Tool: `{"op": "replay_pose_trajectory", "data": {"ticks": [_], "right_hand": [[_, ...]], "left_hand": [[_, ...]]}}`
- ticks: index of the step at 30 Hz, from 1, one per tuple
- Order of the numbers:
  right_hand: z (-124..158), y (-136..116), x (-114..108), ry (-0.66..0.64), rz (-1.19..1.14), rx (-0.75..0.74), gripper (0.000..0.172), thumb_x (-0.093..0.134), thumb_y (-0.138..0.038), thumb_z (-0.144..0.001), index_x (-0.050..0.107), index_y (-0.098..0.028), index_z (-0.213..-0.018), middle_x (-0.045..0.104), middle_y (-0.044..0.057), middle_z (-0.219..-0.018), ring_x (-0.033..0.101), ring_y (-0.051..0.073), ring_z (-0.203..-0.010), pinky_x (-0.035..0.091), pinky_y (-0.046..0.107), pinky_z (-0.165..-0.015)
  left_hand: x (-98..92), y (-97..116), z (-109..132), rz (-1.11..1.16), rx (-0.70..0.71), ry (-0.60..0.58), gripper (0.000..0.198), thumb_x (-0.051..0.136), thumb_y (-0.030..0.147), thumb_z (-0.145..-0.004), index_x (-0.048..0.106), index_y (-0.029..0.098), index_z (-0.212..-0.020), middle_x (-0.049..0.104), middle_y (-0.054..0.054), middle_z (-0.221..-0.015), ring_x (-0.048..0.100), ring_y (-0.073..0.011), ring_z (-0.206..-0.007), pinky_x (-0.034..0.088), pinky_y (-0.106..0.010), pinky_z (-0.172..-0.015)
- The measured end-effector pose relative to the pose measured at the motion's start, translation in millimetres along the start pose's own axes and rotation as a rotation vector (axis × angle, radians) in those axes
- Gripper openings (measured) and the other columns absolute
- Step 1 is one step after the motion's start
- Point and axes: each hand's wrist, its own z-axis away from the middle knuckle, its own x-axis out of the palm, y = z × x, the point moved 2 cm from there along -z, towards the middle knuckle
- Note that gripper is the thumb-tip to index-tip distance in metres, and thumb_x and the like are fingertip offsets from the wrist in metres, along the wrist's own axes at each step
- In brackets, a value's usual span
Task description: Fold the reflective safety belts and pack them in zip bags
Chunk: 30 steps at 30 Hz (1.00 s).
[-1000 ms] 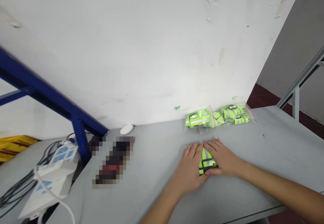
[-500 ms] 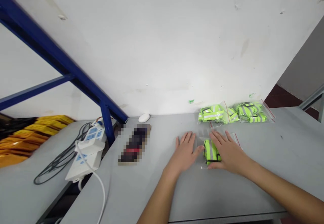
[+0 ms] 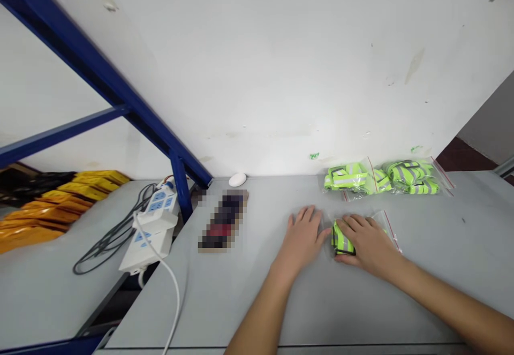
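Note:
A folded yellow-green reflective item (image 3: pixel 342 240) in a clear zip bag lies on the grey table (image 3: pixel 345 301). My right hand (image 3: pixel 367 242) rests over its right part, fingers pointing forward and left, pressing on the bag and partly hiding the item. The bag's red-lined seal shows to the right of that hand. Just left of the bag, my left hand (image 3: pixel 302 238) lies palm down on the table, fingers spread, its thumb by the bag's left edge. Behind them, more bagged reflective items (image 3: pixel 347 177) (image 3: pixel 413 177) sit near the wall.
A white oval object (image 3: pixel 237 179) and a pixelated flat item (image 3: pixel 224 221) lie to the left. Farther left are white power strips (image 3: pixel 155 232) with cables, a blue metal frame (image 3: pixel 152 138) and yellow and orange packets (image 3: pixel 60 210). A white wall (image 3: pixel 265 76) rises behind.
The camera view has shifted, moving the scene rightward in the picture. The fingers of my right hand have drawn closer together over the bag, and the bag's seal shows more on the right.

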Motion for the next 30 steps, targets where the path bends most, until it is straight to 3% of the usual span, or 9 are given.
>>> {"op": "replay_pose_trajectory", "data": {"ticks": [4, 8, 12, 15, 17, 20, 25, 28, 30], "right_hand": [[1, -1, 0, 0.014, 0.013, -0.008, 0.063, 0.056, -0.059, -0.084, 0.051, -0.016, -0.131, 0.056, 0.015, -0.131, 0.049, 0.033, -0.119, 0.042, 0.051, -0.095], [1, -1, 0, 0.012, -0.023, 0.007, 0.064, 0.057, -0.059, -0.083, 0.053, -0.016, -0.129, 0.057, 0.015, -0.13, 0.049, 0.032, -0.12, 0.041, 0.049, -0.099], [3, 7, 0, -0.01, -0.122, 0.009, 0.088, 0.063, -0.071, -0.07, 0.047, -0.014, -0.135, 0.052, 0.017, -0.137, 0.045, 0.034, -0.125, 0.035, 0.05, -0.105], [10, 22, -5, -0.056, -0.183, 0.017, 0.112, 0.071, -0.074, -0.056, 0.036, -0.012, -0.143, 0.041, 0.021, -0.146, 0.037, 0.037, -0.133, 0.024, 0.055, -0.112], [17, 33, -9, -0.081, -0.209, 0.001, 0.105, 0.074, -0.066, -0.06, 0.035, -0.016, -0.144, 0.041, 0.019, -0.146, 0.038, 0.036, -0.133, 0.019, 0.058, -0.113], [28, 49, -14, -0.062, -0.236, -0.044, 0.079, 0.073, -0.046, -0.069, 0.043, -0.02, -0.138, 0.053, 0.013, -0.136, 0.049, 0.031, -0.122, 0.03, 0.052, -0.108], [42, 88, -36, 0.172, -0.148, -0.039, 0.071, 0.07, -0.025, -0.071, 0.045, -0.019, -0.137, 0.057, 0.013, -0.129, 0.053, 0.028, -0.113, 0.044, 0.042, -0.096], [35, 129, -67, 0.415, -0.026, 0.027, 0.072, 0.065, -0.022, -0.077, 0.037, -0.021, -0.143, 0.052, 0.014, -0.133, 0.05, 0.03, -0.119, 0.043, 0.045, -0.097], [20, 156, -81, 0.498, 0.032, 0.058, 0.072, 0.062, -0.024, -0.081, 0.031, -0.023, -0.146, 0.049, 0.014, -0.136, 0.047, 0.031, -0.122, 0.041, 0.047, -0.099]], "left_hand": [[2.3, 7, -3, 0.066, 0.055, 0.011, 0.05, 0.031, 0.045, -0.098, 0.04, 0.021, -0.141, 0.042, -0.009, -0.148, 0.033, -0.0259, -0.138, 0.03, -0.05, -0.111], [9.2, 13, -7, 0.068, 0.116, 0.015, 0.045, 0.029, 0.043, -0.099, 0.047, 0.026, -0.137, 0.047, -0.005, -0.144, 0.037, -0.0238, -0.135, 0.03, -0.047, -0.111], [18.5, 15, -8, 0.037, 0.09, -0.023, 0.043, 0.027, 0.045, -0.099, 0.046, 0.039, -0.138, 0.033, -0.002, -0.154, 0.027, -0.0299, -0.141, 0.024, -0.056, -0.111], [22.9, 14, -8, 0.039, 0.057, -0.065, 0.046, 0.022, 0.048, -0.099, 0.038, 0.043, -0.142, 0.019, -0.001, -0.159, 0.016, -0.0343, -0.145, 0.019, -0.064, -0.109], [21.3, 13, -11, 0.037, 0.063, -0.076, 0.046, 0.022, 0.05, -0.099, 0.038, 0.044, -0.141, 0.015, -0.001, -0.16, 0.012, -0.0349, -0.145, 0.017, -0.066, -0.109], [10.5, 11, -22, 0.043, 0.075, -0.069, 0.049, 0.027, 0.054, -0.097, 0.036, 0.041, -0.143, 0.014, -0.002, -0.16, 0.014, -0.0337, -0.145, 0.02, -0.061, -0.11], [-9.2, 18, -68, 0.067, 0.045, 0.061, 0.058, 0.033, 0.05, -0.096, 0.028, 0.027, -0.149, 0.026, -0.008, -0.157, 0.023, -0.03, -0.143, 0.029, -0.051, -0.111], [-3.7, 28, -97, 0.046, 0.007, 0.187, 0.061, 0.038, 0.046, -0.095, 0.024, 0.022, -0.15, 0.022, -0.011, -0.157, 0.023, -0.0306, -0.143, 0.028, -0.053, -0.111], [7.2, 35, -110, 0.011, -0.012, 0.249, 0.061, 0.038, 0.044, -0.096, 0.023, 0.022, -0.15, 0.017, -0.011, -0.159, 0.019, -0.0315, -0.144, 0.024, -0.058, -0.111]]}}
